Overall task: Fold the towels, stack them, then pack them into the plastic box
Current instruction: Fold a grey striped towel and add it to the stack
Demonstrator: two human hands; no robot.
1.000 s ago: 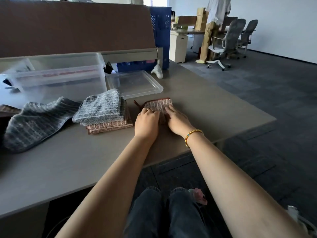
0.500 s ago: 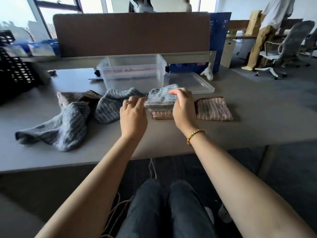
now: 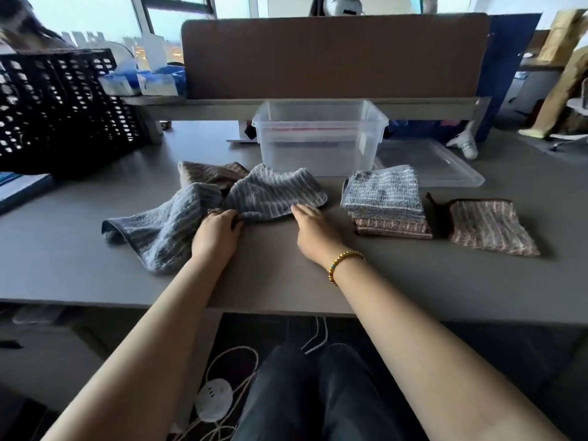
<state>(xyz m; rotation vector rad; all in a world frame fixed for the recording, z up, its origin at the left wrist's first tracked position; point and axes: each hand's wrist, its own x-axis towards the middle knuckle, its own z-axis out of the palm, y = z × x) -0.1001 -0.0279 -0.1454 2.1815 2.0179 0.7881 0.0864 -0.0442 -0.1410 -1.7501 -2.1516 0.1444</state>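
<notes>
A crumpled grey ribbed towel (image 3: pixel 270 194) lies in front of the clear plastic box (image 3: pixel 321 138). My left hand (image 3: pixel 218 232) grips its near edge. My right hand (image 3: pixel 310 229) touches the edge with its fingertips. A second grey towel (image 3: pixel 152 230) trails to the left, and a brown one (image 3: pixel 210 173) lies behind. To the right sits a stack of folded towels (image 3: pixel 386 202), grey on top, brown beneath. A single folded brown towel (image 3: pixel 490 226) lies further right.
The box's clear lid (image 3: pixel 445 167) lies flat behind the stack. A black perforated crate (image 3: pixel 60 106) stands at the left, a brown divider panel (image 3: pixel 334 55) behind the box. Cables and a white power hub (image 3: pixel 213 399) lie on the floor by my legs.
Both hands left the folded stack and moved left to the crumpled grey towel. Before that they pressed the folded brown towel at the right. The view has turned left.
</notes>
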